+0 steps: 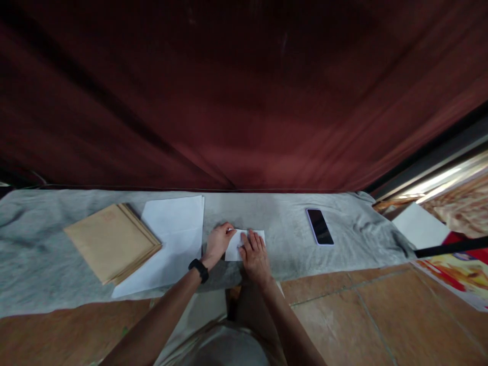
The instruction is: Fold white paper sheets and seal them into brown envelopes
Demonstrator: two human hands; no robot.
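A small folded piece of white paper (pixel 233 252) lies on the grey cloth right in front of me. My left hand (pixel 218 241), with a black watch on its wrist, pinches the paper's upper left corner between thumb and fingers. Across the right half of the paper rests my right hand (pixel 254 254), palm down with its fingers spread and stretched out. Just left of my hands lie large white sheets (pixel 173 218), partly covered by a stack of brown paper envelopes (pixel 114 239).
A phone (pixel 319 226) with a pale purple edge lies to the right on the grey cloth (pixel 282 213). A dark red curtain (pixel 244 112) hangs behind the table. At the far right are a white box-like object (pixel 421 227) and a colourful printed package (pixel 457 274).
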